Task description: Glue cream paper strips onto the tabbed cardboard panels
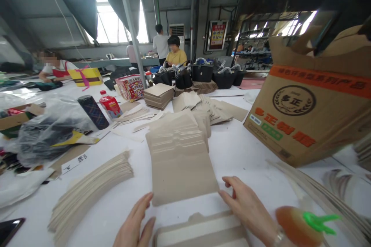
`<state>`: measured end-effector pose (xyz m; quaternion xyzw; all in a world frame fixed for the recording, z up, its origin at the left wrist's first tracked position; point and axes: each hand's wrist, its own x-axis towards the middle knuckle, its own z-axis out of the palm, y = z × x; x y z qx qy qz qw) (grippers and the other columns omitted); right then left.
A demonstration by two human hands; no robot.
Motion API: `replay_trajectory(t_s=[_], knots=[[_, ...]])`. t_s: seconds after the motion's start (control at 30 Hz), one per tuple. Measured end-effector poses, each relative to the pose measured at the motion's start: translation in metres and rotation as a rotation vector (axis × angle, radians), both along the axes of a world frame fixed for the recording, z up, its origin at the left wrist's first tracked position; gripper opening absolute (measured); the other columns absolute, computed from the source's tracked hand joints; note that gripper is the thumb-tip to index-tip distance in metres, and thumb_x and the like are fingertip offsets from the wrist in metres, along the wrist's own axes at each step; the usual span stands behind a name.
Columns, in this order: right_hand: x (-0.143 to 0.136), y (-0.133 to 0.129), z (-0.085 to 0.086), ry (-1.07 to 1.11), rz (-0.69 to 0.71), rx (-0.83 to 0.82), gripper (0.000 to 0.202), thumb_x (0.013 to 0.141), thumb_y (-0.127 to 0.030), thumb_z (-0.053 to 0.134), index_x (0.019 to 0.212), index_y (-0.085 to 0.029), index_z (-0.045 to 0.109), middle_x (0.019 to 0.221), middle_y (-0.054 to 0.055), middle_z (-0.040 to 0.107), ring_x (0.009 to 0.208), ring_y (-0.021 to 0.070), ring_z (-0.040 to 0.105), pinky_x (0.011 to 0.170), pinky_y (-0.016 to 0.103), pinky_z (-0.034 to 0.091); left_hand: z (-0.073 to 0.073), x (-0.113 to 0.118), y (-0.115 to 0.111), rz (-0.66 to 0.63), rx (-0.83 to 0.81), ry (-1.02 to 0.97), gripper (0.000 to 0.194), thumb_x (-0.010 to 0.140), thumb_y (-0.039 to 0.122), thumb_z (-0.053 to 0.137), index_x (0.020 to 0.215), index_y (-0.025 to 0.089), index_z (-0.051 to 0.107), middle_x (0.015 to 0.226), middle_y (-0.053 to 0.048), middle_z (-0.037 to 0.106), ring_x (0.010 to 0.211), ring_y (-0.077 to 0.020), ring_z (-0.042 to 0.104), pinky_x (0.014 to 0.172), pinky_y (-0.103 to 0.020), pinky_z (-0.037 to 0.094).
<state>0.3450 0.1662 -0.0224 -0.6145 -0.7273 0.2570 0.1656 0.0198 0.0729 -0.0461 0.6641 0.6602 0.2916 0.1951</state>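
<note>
A big brown carton [290, 112] is standing at the right, and I'm reading 多正 inside its round emblem and again in orange lower down, where the last characters are blurring. An orange band is carrying more Chinese characters along its top. The red bottle [110, 104] across the table [240, 162] is wearing a label too small for me to read, as is the wall poster [218, 34].

Both hands are loosely open, released. The left hand [136, 222] is hovering by the near left corner of the front cardboard panel [185, 179], the right hand [246, 206] by its near right corner; I cannot tell whether the fingertips are touching it. That panel is lying flat mid-table, at the near end of an overlapping row. A ridged board piece [199, 231] is sitting below, between the hands. Bare white surface is running between panel and carton, and between panel and the curved strips [92, 189] at left.
</note>
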Motion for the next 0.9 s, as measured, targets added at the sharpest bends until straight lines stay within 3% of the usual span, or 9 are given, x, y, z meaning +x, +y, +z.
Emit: replay_trajectory(t_s=[0.07,0.13,0.27,0.37,0.5,0.57,0.7,0.8,0.9], knots=[[-0.010,0.015,-0.005,-0.006,-0.010,0.017,0.029,0.084,-0.032,0.050,0.105,-0.014,0.058,0.096,0.009,0.060,0.081,0.0207,0.059,0.075,0.030,0.042,0.000,-0.002,0.015,0.164,-0.116,-0.142,0.060,0.081,0.043,0.048,0.132,0.011,0.043,0.138,-0.013,0.047,0.125,-0.0247,0.046,0.106,-0.038,0.037],[-0.020,0.027,-0.009,-0.006,-0.023,0.036,0.022,0.082,-0.030,0.053,0.096,-0.015,0.060,0.092,0.008,0.060,0.084,0.0209,0.059,0.075,0.029,0.042,0.002,0.000,0.027,0.247,-0.208,-0.285,0.076,0.073,0.050,0.051,0.131,0.002,0.041,0.139,-0.017,0.044,0.131,-0.0283,0.037,0.113,-0.043,0.024],[-0.032,0.037,-0.010,-0.015,-0.098,0.051,0.005,0.080,-0.022,0.055,0.079,-0.018,0.059,0.079,0.004,0.062,0.074,0.0185,0.060,0.066,0.026,0.040,-0.001,0.006,0.042,0.296,-0.238,-0.393,0.087,0.067,0.057,0.049,0.132,0.000,0.038,0.133,-0.019,0.051,0.126,-0.0302,0.044,0.110,-0.047,0.029],[-0.036,0.034,-0.003,-0.030,-0.152,0.079,0.008,0.082,-0.019,0.053,0.074,-0.020,0.056,0.074,0.003,0.062,0.072,0.0190,0.059,0.063,0.026,0.038,-0.006,0.009,0.042,0.321,-0.230,-0.428,0.087,0.067,0.059,0.049,0.132,0.002,0.037,0.132,-0.018,0.052,0.125,-0.0286,0.046,0.109,-0.043,0.032],[-0.041,0.024,0.012,0.000,-0.156,0.129,0.009,0.081,-0.015,0.054,0.073,-0.019,0.054,0.082,0.005,0.061,0.075,0.0208,0.058,0.064,0.029,0.036,-0.004,0.015,0.034,0.320,-0.235,-0.453,0.083,0.068,0.059,0.054,0.131,0.006,0.041,0.141,-0.016,0.042,0.133,-0.0278,0.034,0.113,-0.042,0.022],[-0.045,0.019,0.020,0.061,-0.152,0.138,0.011,0.083,-0.014,0.050,0.074,-0.019,0.053,0.083,0.006,0.060,0.074,0.0203,0.057,0.065,0.030,0.036,0.002,0.020,0.032,0.329,-0.213,-0.550,0.083,0.068,0.058,0.059,0.131,0.007,0.041,0.143,-0.017,0.039,0.133,-0.0284,0.034,0.113,-0.044,0.021],[-0.049,0.018,0.036,0.279,-0.130,0.033,0.012,0.085,-0.020,0.047,0.072,-0.021,0.047,0.063,-0.001,0.054,0.062,0.0163,0.056,0.058,0.026,0.040,0.023,0.026,0.036,0.399,-0.171,-0.722,0.088,0.064,0.059,0.065,0.132,0.011,0.037,0.133,-0.018,0.050,0.115,-0.0286,0.055,0.101,-0.042,0.041],[-0.042,0.014,0.048,0.483,-0.118,-0.128,0.013,0.085,-0.030,0.045,0.077,-0.021,0.044,0.054,-0.007,0.048,0.045,0.0116,0.050,0.042,0.021,0.037,0.043,0.023,0.037,0.372,-0.241,-0.789,0.069,0.069,0.055,0.065,0.121,0.012,0.050,0.113,-0.013,0.064,0.099,-0.0245,0.063,0.087,-0.036,0.049],[-0.021,-0.007,0.058,0.631,-0.128,-0.246,0.019,0.084,-0.039,0.046,0.080,-0.021,0.043,0.051,-0.009,0.046,0.039,0.0088,0.045,0.037,0.018,0.033,0.062,0.018,0.021,0.314,-0.350,-0.864,0.054,0.072,0.050,0.065,0.113,0.015,0.056,0.099,-0.006,0.070,0.083,-0.0186,0.065,0.076,-0.028,0.051]])
